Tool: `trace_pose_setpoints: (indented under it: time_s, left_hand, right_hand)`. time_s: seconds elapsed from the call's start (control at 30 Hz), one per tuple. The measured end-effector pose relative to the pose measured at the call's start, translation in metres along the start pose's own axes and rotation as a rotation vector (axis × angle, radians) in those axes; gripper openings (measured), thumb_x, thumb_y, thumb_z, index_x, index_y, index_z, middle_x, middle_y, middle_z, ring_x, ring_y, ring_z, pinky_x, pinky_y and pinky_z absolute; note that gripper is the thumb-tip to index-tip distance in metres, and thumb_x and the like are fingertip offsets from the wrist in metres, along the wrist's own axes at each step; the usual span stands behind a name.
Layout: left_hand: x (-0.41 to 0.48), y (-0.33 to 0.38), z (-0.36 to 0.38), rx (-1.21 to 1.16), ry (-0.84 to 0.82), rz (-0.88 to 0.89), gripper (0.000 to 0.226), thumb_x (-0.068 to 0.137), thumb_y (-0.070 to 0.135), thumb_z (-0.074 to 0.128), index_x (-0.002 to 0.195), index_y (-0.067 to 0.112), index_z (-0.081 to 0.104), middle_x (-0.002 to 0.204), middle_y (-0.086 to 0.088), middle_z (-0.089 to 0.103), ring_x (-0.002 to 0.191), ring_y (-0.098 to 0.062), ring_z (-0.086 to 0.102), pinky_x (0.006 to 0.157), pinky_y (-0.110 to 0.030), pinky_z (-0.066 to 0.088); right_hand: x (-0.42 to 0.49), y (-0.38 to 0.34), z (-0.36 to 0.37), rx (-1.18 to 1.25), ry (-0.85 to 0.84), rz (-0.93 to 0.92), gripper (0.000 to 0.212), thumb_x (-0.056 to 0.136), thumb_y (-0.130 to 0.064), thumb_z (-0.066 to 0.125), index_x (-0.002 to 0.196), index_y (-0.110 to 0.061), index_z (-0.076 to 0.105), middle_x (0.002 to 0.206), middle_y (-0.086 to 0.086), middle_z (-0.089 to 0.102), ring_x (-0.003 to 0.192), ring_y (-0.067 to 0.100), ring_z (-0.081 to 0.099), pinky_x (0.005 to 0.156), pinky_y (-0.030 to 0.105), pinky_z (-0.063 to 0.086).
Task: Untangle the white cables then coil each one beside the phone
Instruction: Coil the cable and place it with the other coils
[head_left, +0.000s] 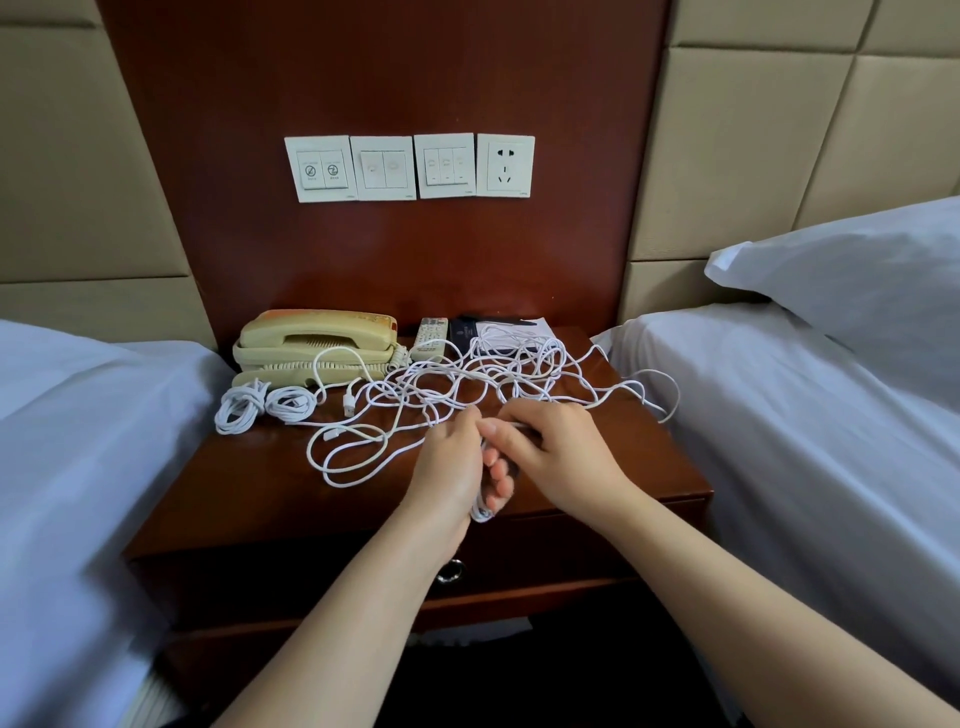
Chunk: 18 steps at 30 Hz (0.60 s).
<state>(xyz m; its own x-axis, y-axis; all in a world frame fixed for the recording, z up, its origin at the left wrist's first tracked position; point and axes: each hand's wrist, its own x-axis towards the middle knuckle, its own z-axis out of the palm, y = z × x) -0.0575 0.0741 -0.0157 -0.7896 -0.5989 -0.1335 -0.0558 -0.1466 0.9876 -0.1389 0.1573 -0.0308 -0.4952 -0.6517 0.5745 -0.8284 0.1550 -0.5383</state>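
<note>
Both hands meet at the near counter (270, 483): the left hand (452, 462) grips a half-wound coil (480, 512), the right hand (558, 452) pinches its strand. Two finished coils (262, 408) lie beside the phone (317, 343) — the tangled white cables (493, 379) still sprawl beyond.

switch plate (318, 169) icons, lettering illegible

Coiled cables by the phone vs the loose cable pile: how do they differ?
The coiled cables are two tight bundles; the loose cable pile sprawls in open loops. The coiled cables lie untouched in front of the phone; both hands work the pile. Both are white.
</note>
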Motion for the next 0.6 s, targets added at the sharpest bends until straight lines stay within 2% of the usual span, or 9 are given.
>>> trace_pose_setpoints:
  time_s: [0.1,0.2,0.27,0.3,0.43,0.47,0.53,0.6]
  left_hand:
    - [0.002,-0.003,-0.004,0.133,0.107,0.178,0.058,0.103,0.031,0.028,0.053,0.008,0.047,0.033,0.0,0.04,0.033,-0.018,0.041,0.037,-0.022,0.033]
    - [0.008,-0.008,-0.011,0.265,0.219,0.391,0.059,0.102,0.034,0.028,0.056,0.014,0.058,0.047,0.001,0.055,0.052,-0.021,0.054,0.056,-0.031,0.043]
    - [0.008,-0.01,-0.01,0.298,0.238,0.464,0.052,0.102,0.033,0.029,0.079,0.008,0.069,0.076,-0.003,0.068,0.078,-0.02,0.064,0.075,-0.033,0.048]
    - [0.006,-0.012,-0.007,0.322,0.223,0.494,0.048,0.102,0.031,0.029,0.09,0.007,0.069,0.087,-0.003,0.069,0.086,-0.018,0.063,0.08,-0.031,0.047]
    - [-0.005,-0.014,0.003,0.386,0.207,0.53,0.042,0.102,0.032,0.029,0.109,0.013,0.066,0.093,0.006,0.06,0.09,-0.007,0.055,0.077,-0.021,0.037]
    - [-0.005,-0.015,0.003,0.383,0.203,0.525,0.041,0.102,0.032,0.029,0.108,0.015,0.066,0.091,0.007,0.06,0.085,-0.003,0.055,0.075,-0.019,0.038]
    - [-0.003,-0.013,0.002,0.384,0.182,0.492,0.04,0.102,0.033,0.028,0.09,0.018,0.063,0.079,0.007,0.059,0.069,0.0,0.056,0.062,-0.016,0.038]
    - [0.0,-0.01,0.0,0.401,0.186,0.462,0.049,0.102,0.035,0.026,0.071,0.013,0.057,0.067,0.002,0.056,0.061,-0.007,0.051,0.058,-0.026,0.033]
  right_hand:
    - [-0.002,-0.005,0.005,0.033,0.068,0.0,0.049,0.082,-0.059,0.043,0.063,-0.017,0.057,0.053,-0.001,0.057,0.052,0.014,0.052,0.055,0.033,0.04]
    - [-0.004,-0.01,0.012,0.061,0.138,0.012,0.044,0.086,-0.05,0.049,0.057,-0.016,0.049,0.046,-0.005,0.046,0.046,0.012,0.042,0.049,0.029,0.033]
    - [-0.003,-0.011,0.013,0.072,0.23,0.049,0.043,0.088,-0.038,0.054,0.053,-0.022,0.036,0.044,-0.006,0.032,0.046,0.011,0.032,0.048,0.025,0.025]
    - [-0.003,-0.012,0.012,0.087,0.282,0.077,0.045,0.088,-0.035,0.055,0.052,-0.023,0.031,0.045,-0.006,0.028,0.047,0.01,0.029,0.048,0.025,0.023]
    - [-0.002,-0.01,0.01,0.167,0.433,0.173,0.049,0.092,-0.026,0.059,0.052,-0.019,0.031,0.044,-0.004,0.032,0.047,0.01,0.027,0.047,0.022,0.021]
    - [-0.003,-0.011,0.011,0.179,0.455,0.183,0.051,0.092,-0.024,0.059,0.052,-0.02,0.029,0.044,-0.005,0.033,0.047,0.009,0.027,0.047,0.021,0.021]
    - [-0.005,-0.012,0.014,0.216,0.472,0.204,0.052,0.093,-0.023,0.058,0.052,-0.021,0.026,0.043,-0.006,0.032,0.046,0.008,0.026,0.046,0.02,0.02]
    - [-0.006,-0.013,0.017,0.254,0.449,0.219,0.051,0.093,-0.024,0.056,0.052,-0.018,0.027,0.043,-0.007,0.028,0.046,0.008,0.024,0.047,0.019,0.02]
